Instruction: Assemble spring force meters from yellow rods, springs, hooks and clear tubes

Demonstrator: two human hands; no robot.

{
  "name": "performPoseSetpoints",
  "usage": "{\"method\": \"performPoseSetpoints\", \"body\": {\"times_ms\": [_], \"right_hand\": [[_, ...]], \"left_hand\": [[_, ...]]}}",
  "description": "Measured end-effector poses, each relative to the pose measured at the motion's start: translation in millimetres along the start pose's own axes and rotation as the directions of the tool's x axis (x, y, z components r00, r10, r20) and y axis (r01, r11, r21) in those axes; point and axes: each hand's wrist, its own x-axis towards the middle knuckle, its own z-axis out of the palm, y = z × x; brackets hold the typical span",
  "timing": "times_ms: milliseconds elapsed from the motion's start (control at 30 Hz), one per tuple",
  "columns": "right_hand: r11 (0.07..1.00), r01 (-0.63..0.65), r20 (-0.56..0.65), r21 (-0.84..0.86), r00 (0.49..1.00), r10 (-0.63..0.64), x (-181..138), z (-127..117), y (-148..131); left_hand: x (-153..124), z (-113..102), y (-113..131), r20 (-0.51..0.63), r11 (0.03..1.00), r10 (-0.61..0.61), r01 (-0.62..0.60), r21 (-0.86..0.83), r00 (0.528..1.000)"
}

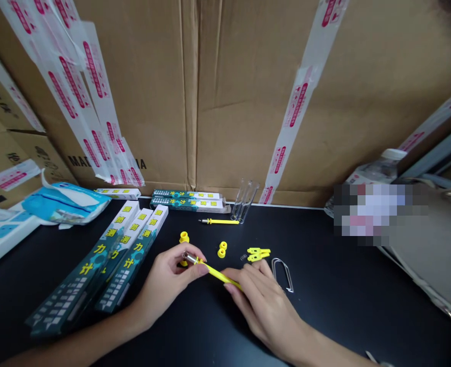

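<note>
A thin yellow rod (218, 275) with a silver coil spring (190, 258) at one end slants between my two hands above the black table. The thumb and fingers of my left hand (170, 275) pinch it near the spring. My right hand (269, 303) grips its other end, which the fingers partly hide. Small yellow caps (222, 250) lie beyond the rod, and another yellow cap (184, 237) sits just past my left fingers. Flat yellow hook-shaped pieces (259, 253), a tiny loose spring (243, 257) and bent metal wire hooks (283, 275) lie by my right hand.
A second yellow rod (225, 221) lies farther back, near clear tubes (245, 199). Long printed boxes (133, 255) lie at left, more boxes (187, 200) behind. A blue packet (67, 201), a plastic bottle (374, 171) and a grey bag (435, 239) flank the table. Cardboard (241, 102) walls the back.
</note>
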Motion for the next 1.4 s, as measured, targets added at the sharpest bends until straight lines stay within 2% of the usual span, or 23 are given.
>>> {"method": "performPoseSetpoints", "body": {"times_ms": [100,233,333,533,767,867,1000,1200,1400], "right_hand": [[0.997,-0.057,0.03,0.041,0.998,0.056,-1,0,-5],[0.971,-0.174,0.173,0.162,0.974,0.146,-4,2,-11],[0.972,-0.195,0.2,0.134,0.966,0.166,-5,4,-11],[0.977,-0.167,0.206,0.135,0.969,0.137,-5,4,-8],[0.969,-0.142,0.205,0.203,0.974,0.1,-3,2,-9],[0.976,-0.034,0.157,0.214,0.988,0.0,-6,7,-8],[0.988,0.093,0.104,0.127,0.989,-0.106,-9,9,-9],[0.981,0.019,0.14,0.191,0.989,-0.046,-6,1,-11],[0.981,0.005,0.174,0.195,0.984,-0.04,-5,1,-9]], "left_hand": [[1,0,-2,0.011,0.998,-0.036,0.037,-0.052,0.999],[0,0,-6,0.038,0.992,-0.071,0.074,-0.098,0.997],[-1,1,-7,0.077,0.993,-0.076,0.082,-0.082,0.994],[-3,5,-3,0.192,0.998,-0.054,0.048,0.036,0.98],[-5,5,1,0.222,0.998,-0.026,0.012,0.066,0.975],[-5,5,0,0.205,0.998,-0.019,0.009,0.054,0.979],[-4,5,-4,0.218,0.999,-0.033,0.025,0.039,0.975],[-3,4,-5,0.279,0.997,-0.067,0.053,0.058,0.958],[-5,5,2,0.367,0.983,-0.062,-0.007,0.183,0.928]]}}
